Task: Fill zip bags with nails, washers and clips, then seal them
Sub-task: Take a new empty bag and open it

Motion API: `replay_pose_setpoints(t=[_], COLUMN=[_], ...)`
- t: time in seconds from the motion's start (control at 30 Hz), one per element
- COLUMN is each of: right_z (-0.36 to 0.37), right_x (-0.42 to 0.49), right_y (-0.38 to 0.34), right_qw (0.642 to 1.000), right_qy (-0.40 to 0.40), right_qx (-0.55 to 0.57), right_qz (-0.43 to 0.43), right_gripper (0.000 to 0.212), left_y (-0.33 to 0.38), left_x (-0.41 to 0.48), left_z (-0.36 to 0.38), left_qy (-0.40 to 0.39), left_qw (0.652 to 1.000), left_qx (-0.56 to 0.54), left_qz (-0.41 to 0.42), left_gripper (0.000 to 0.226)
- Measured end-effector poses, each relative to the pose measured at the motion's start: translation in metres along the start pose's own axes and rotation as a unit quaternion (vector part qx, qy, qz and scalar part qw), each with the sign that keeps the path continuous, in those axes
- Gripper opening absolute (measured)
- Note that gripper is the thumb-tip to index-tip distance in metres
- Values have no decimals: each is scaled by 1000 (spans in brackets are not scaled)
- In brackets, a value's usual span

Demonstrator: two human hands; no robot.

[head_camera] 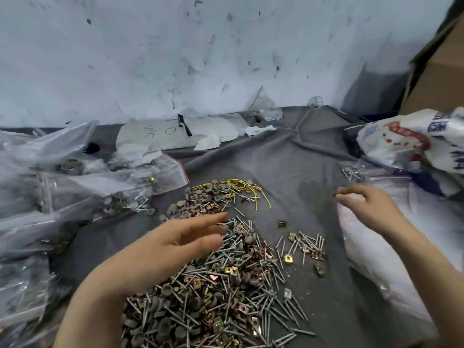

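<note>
A big heap of nails, grey washers and brass clips (221,292) lies on a grey cloth (301,167) in front of me. A smaller group of nails and clips (305,247) sits to its right. My left hand (185,237) hovers over the heap's upper left edge, fingers straight and empty. My right hand (369,207) hangs above a stack of empty zip bags (391,252) on the right, fingers loosely bent with nothing in them. Filled zip bags (82,192) are piled on the left.
Grey washers and yellow wire (241,187) lie behind the heap. A printed white sack (411,139) and a cardboard box (437,69) stand at the right. A bag of small metal parts (263,109), tissues and a flat white pack (175,134) lie along the stained wall.
</note>
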State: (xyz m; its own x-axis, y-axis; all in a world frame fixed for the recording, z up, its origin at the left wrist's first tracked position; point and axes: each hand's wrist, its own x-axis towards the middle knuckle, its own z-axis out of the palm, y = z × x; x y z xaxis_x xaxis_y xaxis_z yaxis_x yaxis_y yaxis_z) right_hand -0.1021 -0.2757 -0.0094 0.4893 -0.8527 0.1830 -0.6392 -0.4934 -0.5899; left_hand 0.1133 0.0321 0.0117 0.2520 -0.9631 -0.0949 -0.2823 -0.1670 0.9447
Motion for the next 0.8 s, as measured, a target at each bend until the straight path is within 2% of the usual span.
replay_pose_setpoints(t=[0.07, 0.17, 0.2, 0.3, 0.43, 0.47, 0.53, 0.57, 0.6, 0.63, 0.7, 0.73, 0.77, 0.8], right_z=[-7, 0, 6, 19, 24, 23, 18, 13, 6, -1, -14, -17, -18, -16], right_x=[22, 25, 22, 15, 13, 13, 10, 8, 2, -6, -23, -33, -43, -55], right_y=[21, 46, 52, 59, 56, 54, 43, 32, 13, -6, -45, -60, -72, -84], right_qw=[990, 960, 957, 967, 970, 975, 982, 972, 949, 917, 841, 814, 791, 747], right_qy=[-57, -180, -174, -60, -36, -3, 146, 234, 303, 333, 294, 247, 174, 81], right_qx=[-123, -180, -196, -225, -223, -208, -118, -32, 81, 218, 455, 525, 586, 657], right_qz=[29, 115, 122, 103, 92, 76, 12, -12, -26, -27, -2, 10, 31, 70], right_gripper=[15, 26, 27, 14, 17, 14, 8, 9, 6, 7, 17, 19, 18, 17], left_y=[-1, 0, 1, 3, 4, 4, 4, 4, 5, 6, 8, 9, 10, 11], left_x=[1, 1, 0, -3, -3, -3, -3, -2, -2, -1, 3, 5, 8, 10], left_z=[5, 6, 4, -1, 0, 0, 0, 0, 1, 2, 6, 10, 15, 20], left_qy=[-14, -8, -10, -18, -10, -6, 1, 10, 27, 48, 94, 118, 139, 151], left_qw=[999, 997, 997, 997, 996, 996, 995, 995, 995, 995, 993, 992, 990, 988], left_qx=[29, 63, 70, 60, 78, 83, 89, 91, 93, 91, 66, 43, 13, -21], left_qz=[-17, -33, -35, -33, -31, -34, -34, -27, -18, -8, 15, 25, 32, 33], left_gripper=[53, 51, 50, 48, 51, 52, 52, 52, 51, 50, 55, 59, 63, 66])
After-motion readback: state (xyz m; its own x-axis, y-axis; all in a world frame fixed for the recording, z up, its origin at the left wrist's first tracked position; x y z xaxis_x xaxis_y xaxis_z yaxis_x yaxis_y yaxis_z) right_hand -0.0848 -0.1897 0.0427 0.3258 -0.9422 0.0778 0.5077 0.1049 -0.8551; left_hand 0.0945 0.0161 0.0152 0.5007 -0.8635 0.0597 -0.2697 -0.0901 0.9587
